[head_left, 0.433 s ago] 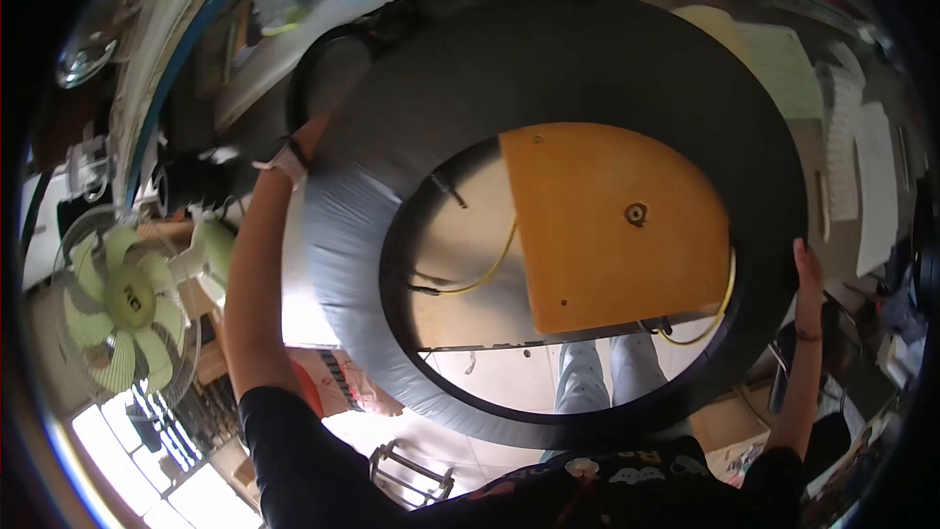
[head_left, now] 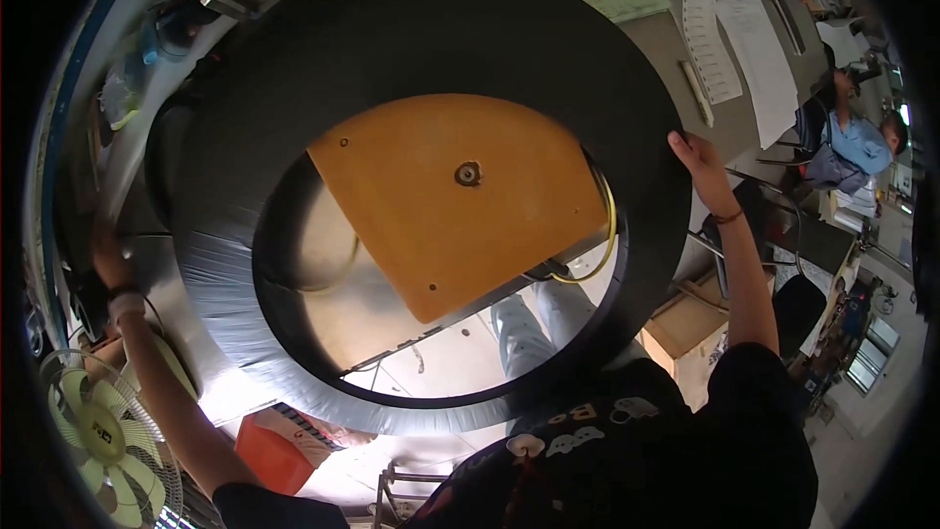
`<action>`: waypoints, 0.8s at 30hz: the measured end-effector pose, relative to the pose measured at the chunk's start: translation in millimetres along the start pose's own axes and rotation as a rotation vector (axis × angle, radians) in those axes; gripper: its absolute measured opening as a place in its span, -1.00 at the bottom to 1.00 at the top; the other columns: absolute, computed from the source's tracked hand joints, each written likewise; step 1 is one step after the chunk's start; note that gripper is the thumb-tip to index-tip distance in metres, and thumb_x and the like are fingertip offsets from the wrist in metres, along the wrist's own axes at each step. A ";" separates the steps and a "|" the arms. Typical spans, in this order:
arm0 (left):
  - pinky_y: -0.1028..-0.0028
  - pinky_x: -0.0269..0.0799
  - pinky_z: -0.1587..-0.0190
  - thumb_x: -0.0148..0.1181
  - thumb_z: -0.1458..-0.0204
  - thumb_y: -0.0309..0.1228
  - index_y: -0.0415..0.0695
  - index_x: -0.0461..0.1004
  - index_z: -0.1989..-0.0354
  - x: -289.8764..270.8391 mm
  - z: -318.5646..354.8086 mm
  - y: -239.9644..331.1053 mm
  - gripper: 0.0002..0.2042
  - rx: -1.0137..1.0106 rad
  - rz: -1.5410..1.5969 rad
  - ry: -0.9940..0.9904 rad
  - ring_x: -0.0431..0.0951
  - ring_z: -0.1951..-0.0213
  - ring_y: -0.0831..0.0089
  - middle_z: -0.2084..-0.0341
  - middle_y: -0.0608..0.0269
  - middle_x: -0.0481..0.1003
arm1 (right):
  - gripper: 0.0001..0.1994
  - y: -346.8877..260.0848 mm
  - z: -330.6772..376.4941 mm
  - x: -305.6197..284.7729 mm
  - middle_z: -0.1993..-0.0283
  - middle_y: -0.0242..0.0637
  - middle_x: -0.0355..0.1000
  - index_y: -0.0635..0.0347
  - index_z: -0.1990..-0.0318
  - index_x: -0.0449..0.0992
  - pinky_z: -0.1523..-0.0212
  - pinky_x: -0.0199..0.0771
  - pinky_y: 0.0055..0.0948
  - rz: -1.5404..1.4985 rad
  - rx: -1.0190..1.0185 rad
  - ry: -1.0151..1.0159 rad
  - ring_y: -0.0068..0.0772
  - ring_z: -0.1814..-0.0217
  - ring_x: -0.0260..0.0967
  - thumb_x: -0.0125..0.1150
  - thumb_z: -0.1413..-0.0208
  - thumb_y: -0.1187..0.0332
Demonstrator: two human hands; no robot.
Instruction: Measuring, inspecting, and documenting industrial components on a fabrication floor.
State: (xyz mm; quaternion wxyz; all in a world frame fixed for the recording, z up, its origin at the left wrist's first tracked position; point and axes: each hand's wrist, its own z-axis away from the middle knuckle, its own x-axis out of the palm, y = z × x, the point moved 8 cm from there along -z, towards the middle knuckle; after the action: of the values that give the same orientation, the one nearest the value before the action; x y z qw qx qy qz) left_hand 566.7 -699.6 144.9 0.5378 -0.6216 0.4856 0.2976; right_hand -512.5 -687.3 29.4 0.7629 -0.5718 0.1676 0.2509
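A large black ring [head_left: 441, 29] with a smooth, tube-like skin spans the middle of the view. Creases and a grey sheen mark its left side. My right hand [head_left: 703, 171] grips the ring's right edge, thumb on top and the other fingers mostly hidden. Off the ring at the far left, my left hand [head_left: 110, 253] reaches beside dark items; its fingers are blurred and in shadow. Through the ring's opening shows an orange-brown panel [head_left: 470, 225] with a round fitting and several small holes. A yellow cable [head_left: 609, 235] curves at the panel's right.
A green fan [head_left: 103, 431] stands at lower left, near a red container [head_left: 269, 456]. Papers [head_left: 759, 59] and a label strip [head_left: 700, 20] lie on the table at upper right. A cardboard box [head_left: 685, 318] is at right. Another person [head_left: 862, 142] sits at far right.
My left hand has come off the ring's left edge and moved down and outward. My right hand stays on the ring. The view has turned to the right.
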 end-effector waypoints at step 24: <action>0.46 0.02 0.54 0.09 -0.07 -0.39 -0.06 0.62 0.32 -372.3 23.2 640.5 -0.84 0.178 0.860 -0.043 0.15 0.68 0.57 0.68 0.48 0.18 | -0.64 -263.7 111.2 117.8 0.33 -0.19 0.47 0.27 0.03 0.59 0.44 0.44 -0.51 0.270 -0.717 -0.345 -0.34 0.42 0.49 0.38 0.07 0.58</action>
State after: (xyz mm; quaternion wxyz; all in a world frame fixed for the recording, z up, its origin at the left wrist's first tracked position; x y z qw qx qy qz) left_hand -152.2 -539.6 228.4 0.4266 -0.3077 0.7125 0.4643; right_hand -268.2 -616.4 205.6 0.4929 -0.7235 0.0130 0.4832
